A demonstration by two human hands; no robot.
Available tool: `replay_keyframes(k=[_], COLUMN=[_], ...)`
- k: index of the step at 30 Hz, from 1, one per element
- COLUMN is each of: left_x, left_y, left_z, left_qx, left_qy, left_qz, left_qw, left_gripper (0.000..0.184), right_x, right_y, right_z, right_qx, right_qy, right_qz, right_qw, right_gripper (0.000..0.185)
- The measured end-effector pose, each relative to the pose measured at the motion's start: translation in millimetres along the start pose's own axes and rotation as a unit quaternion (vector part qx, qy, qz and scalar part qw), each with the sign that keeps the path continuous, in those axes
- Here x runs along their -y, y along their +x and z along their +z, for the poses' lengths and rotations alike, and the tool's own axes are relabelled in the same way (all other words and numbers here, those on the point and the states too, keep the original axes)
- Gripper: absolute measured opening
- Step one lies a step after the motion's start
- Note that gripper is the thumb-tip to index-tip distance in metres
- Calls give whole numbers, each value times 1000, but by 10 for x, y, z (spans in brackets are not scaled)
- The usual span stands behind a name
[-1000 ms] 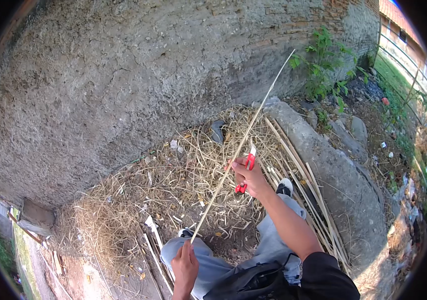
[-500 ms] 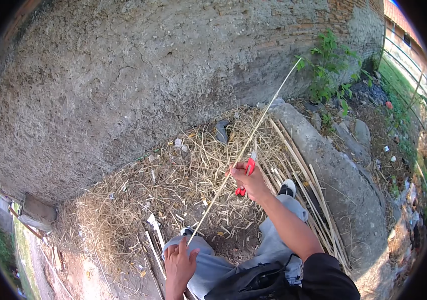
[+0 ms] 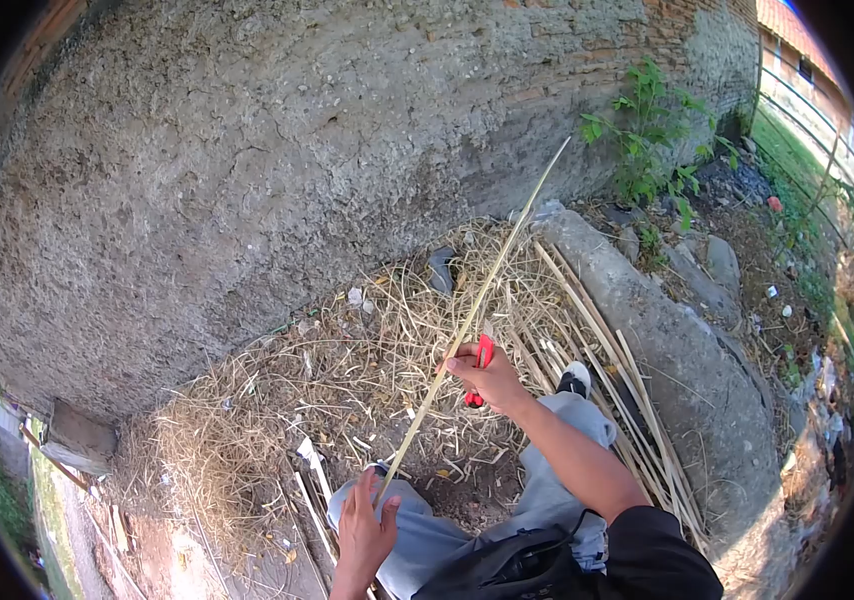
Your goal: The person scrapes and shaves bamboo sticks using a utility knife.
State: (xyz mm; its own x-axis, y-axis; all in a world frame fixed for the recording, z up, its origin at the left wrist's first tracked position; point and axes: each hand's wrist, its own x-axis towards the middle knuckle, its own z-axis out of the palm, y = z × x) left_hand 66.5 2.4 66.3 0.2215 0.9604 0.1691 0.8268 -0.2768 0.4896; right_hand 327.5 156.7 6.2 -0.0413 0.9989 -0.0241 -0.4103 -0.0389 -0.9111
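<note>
A long thin pale strip [image 3: 492,275] slants from low centre up to the right, in front of the wall. My right hand [image 3: 485,378] is closed round its middle and also holds a red cutter [image 3: 486,350], its blade pointing up. At the strip's lower end is my left hand [image 3: 365,530], fingers apart, with the strip passing by its fingertips; whether they touch it is unclear.
A rough wall [image 3: 247,180] rises ahead. Shavings [image 3: 217,440] litter the ground. Long strips [image 3: 637,400] lie at the right beside a concrete slab [image 3: 667,350]. A white-handled tool or piece [image 3: 311,453] lies left of my knees. A green plant [image 3: 647,130] grows by the wall.
My left hand has gone from pinching the strip's lower end to spread fingers. My right hand has shifted slightly left and down, and the strip's far tip sits lower.
</note>
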Motion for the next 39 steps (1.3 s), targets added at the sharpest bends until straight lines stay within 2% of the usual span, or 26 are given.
replay_keyframes(k=[2, 4, 7, 8, 9, 11, 12, 13, 14, 15, 16, 17, 19, 20, 25, 28, 30, 39], left_x=[-28, -74, -111, -12, 15, 48, 61, 69, 76, 58, 77, 111, 90, 74, -87, -116, -79, -133], left_y=[11, 70, 316, 393, 459, 574, 608, 588, 590, 599, 587, 551, 492, 482, 489, 484, 486, 468], left_z=[-27, -89, -51, 71, 123, 216, 277, 308, 335, 339, 373, 438, 514, 543, 520, 554, 600, 613], left_qx=[1, 59, 76, 10, 8, 104, 63, 62, 46, 29, 28, 24, 22, 21, 29, 38, 17, 38], left_qy=[33, 143, 86, 56, 57, 3, -12, -11, -38, -65, -66, -93, -125, -139, -168, -141, -159, -115], left_qz=[25, 51, 30, 84, 81, -54, -40, -42, -56, -70, -70, -73, -79, -90, -105, -96, -80, -95], left_qw=[999, 987, 993, 995, 995, 993, 997, 997, 997, 995, 995, 993, 989, 986, 980, 985, 984, 988], left_gripper=[57, 58, 55, 40, 40, 24, 17, 17, 21, 27, 27, 27, 28, 28, 21, 21, 21, 22], right_x=[-34, -60, -51, -67, -72, -85, -125, -135, -117, -74, 94, 81, -29, -93, -127, -180, -190, -164], right_y=[-13, -38, -74, -78, -80, -73, -67, -89, -125, -158, -282, -332, -491, -517, -558, -468, -457, -419], right_z=[29, 111, 202, 221, 225, 221, 253, 216, 131, 106, 185, 210, 251, 274, 410, 442, 459, 475], right_qx=[3, -2, -11, -4, 0, 11, 27, 29, 70, 108, 51, 52, -11, -22, -27, -6, -20, 4], right_qy=[-38, -32, -109, -99, -99, -130, -72, -71, -212, -348, -526, -528, -610, -621, -655, -674, -682, -722], right_qz=[-4, 3, -7, -6, -6, -5, -73, -73, -105, -135, -112, -110, -153, -125, -105, -79, -104, -43], right_qw=[999, 999, 994, 995, 995, 991, 994, 994, 969, 921, 842, 840, 777, 773, 748, 735, 724, 690], right_gripper=[23, 25, 26, 27, 27, 25, 23, 23, 23, 23, 24, 24, 24, 19, 21, 14, 12, 14])
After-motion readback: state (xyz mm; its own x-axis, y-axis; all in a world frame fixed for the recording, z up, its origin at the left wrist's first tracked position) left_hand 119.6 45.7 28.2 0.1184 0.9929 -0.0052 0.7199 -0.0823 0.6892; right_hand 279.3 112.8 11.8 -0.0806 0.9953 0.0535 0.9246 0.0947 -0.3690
